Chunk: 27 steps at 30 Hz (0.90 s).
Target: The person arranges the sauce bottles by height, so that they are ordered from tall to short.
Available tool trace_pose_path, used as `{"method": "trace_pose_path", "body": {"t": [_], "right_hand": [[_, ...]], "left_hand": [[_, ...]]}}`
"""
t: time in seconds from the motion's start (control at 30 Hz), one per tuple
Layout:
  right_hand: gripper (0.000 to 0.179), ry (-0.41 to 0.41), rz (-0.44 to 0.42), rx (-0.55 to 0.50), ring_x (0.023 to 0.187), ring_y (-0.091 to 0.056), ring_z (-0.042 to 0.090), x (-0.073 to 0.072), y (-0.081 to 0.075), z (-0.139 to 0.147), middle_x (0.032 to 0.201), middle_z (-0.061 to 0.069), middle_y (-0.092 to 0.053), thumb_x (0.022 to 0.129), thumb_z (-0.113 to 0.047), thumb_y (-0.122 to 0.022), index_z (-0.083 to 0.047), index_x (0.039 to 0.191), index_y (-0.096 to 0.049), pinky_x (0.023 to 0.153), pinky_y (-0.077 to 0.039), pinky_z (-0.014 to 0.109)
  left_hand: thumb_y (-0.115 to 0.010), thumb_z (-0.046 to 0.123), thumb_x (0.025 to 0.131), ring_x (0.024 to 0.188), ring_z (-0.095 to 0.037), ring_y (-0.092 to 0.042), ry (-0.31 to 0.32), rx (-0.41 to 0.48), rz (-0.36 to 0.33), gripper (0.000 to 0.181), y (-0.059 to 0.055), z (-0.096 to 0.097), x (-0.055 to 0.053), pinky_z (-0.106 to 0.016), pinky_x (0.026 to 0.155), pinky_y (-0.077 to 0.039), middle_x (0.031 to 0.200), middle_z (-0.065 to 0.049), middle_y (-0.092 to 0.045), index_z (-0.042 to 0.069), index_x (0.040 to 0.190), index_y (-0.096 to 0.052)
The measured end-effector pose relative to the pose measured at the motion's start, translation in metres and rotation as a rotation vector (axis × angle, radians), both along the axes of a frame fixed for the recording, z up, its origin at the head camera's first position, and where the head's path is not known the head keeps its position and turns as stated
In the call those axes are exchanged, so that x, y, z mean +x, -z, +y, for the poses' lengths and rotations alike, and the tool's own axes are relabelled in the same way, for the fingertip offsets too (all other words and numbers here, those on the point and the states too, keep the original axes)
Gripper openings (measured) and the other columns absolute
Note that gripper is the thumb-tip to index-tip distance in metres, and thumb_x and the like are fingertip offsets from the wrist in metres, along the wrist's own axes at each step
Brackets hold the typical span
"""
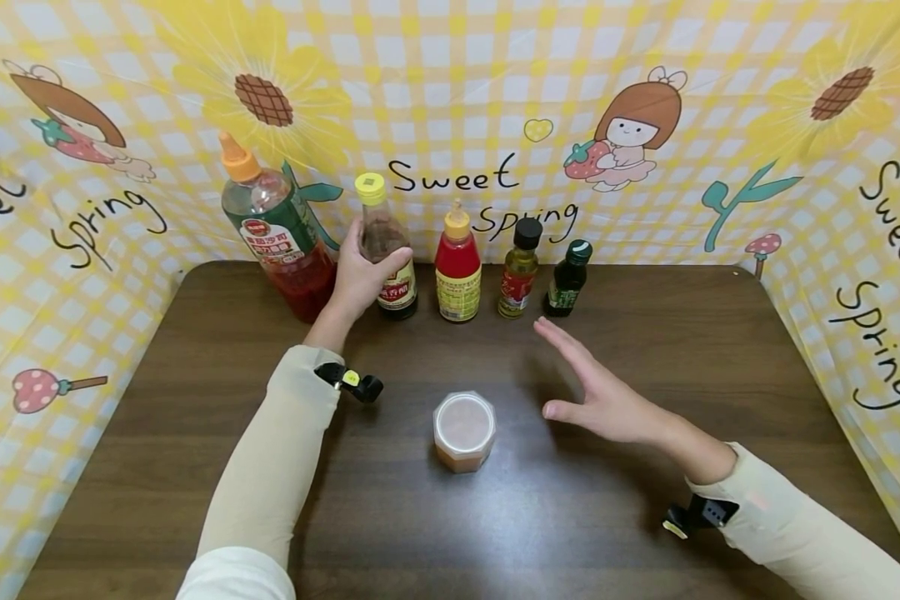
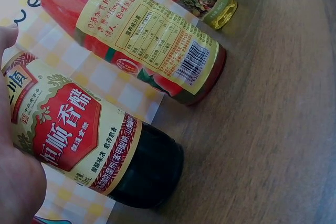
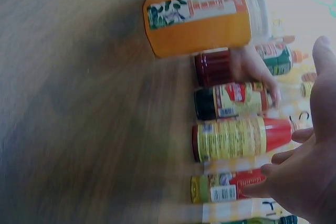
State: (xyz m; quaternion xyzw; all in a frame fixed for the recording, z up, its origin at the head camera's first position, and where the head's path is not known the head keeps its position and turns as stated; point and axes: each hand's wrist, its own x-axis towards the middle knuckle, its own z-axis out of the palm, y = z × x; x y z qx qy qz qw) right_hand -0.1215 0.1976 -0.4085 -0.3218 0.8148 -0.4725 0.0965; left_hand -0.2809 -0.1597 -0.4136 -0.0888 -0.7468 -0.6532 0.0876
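With thumb and fingers curled round it, my left hand [image 1: 362, 273] grips a vinegar bottle [image 1: 397, 292] with a yellow cap. The bottle stands in the back row, and its red and cream label [image 2: 65, 124] faces the left wrist camera. My right hand [image 1: 607, 404] hovers over the table at the right, fingers straight and thumb spread, holding nothing. Nearest its fingertips are a small olive oil bottle [image 1: 520, 279] with a black cap and a small dark green bottle [image 1: 567, 279]. A jar [image 1: 464, 429] of orange-brown contents with a pale lid stands between the hands, touched by neither.
Just left of the vinegar bottle is a large red sauce bottle [image 1: 273, 225] with an orange nozzle, partly behind my left hand. A red squeeze bottle [image 1: 458, 287] stands to its right. A patterned cloth [image 1: 450, 92] closes off the back and sides of the brown table [image 1: 390, 525].
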Motion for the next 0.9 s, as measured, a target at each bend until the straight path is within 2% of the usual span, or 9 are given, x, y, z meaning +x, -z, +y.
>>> {"method": "trace_pose_path", "body": {"t": [0.2,0.43,0.67,0.9], "right_hand": [[0.103,-0.086,-0.023,-0.003,0.155,-0.009,0.030,0.004,0.000,-0.014,0.170,0.004,-0.008,0.087,-0.045,-0.078,-0.014,0.164,-0.015,0.116,-0.018,0.067],[0.115,-0.168,-0.040,-0.016,0.155,-0.008,0.028,0.006,0.005,-0.031,0.171,0.004,-0.008,0.079,-0.069,-0.069,-0.013,0.164,-0.014,0.118,-0.018,0.064],[0.120,-0.206,-0.037,-0.031,0.155,-0.011,0.028,0.007,0.008,-0.048,0.170,0.006,-0.012,0.075,-0.071,-0.071,-0.010,0.163,-0.016,0.119,-0.016,0.062],[0.117,-0.224,-0.078,-0.075,0.154,-0.018,0.023,0.005,0.014,-0.060,0.168,0.000,-0.019,0.074,-0.069,-0.074,-0.017,0.163,-0.020,0.121,-0.019,0.055]], "left_hand": [[-0.080,0.020,0.086,0.121,-0.023,-0.054,-0.005,-0.001,0.002,0.068,-0.001,0.000,0.001,-0.041,0.103,-0.044,0.132,-0.011,-0.055,0.009,0.143,-0.045],[-0.080,0.020,0.086,0.121,-0.023,-0.054,-0.004,0.004,-0.005,0.068,0.000,0.000,0.001,-0.041,0.103,-0.044,0.132,-0.011,-0.055,0.009,0.144,-0.045],[-0.080,0.019,0.086,0.120,-0.023,-0.055,-0.002,0.014,0.010,0.066,0.000,0.001,0.000,-0.040,0.102,-0.045,0.130,-0.011,-0.056,0.008,0.141,-0.046],[-0.080,0.019,0.085,0.120,-0.023,-0.055,-0.002,0.014,0.012,0.066,0.000,0.001,0.000,-0.040,0.102,-0.045,0.130,-0.011,-0.056,0.008,0.141,-0.046]]}}
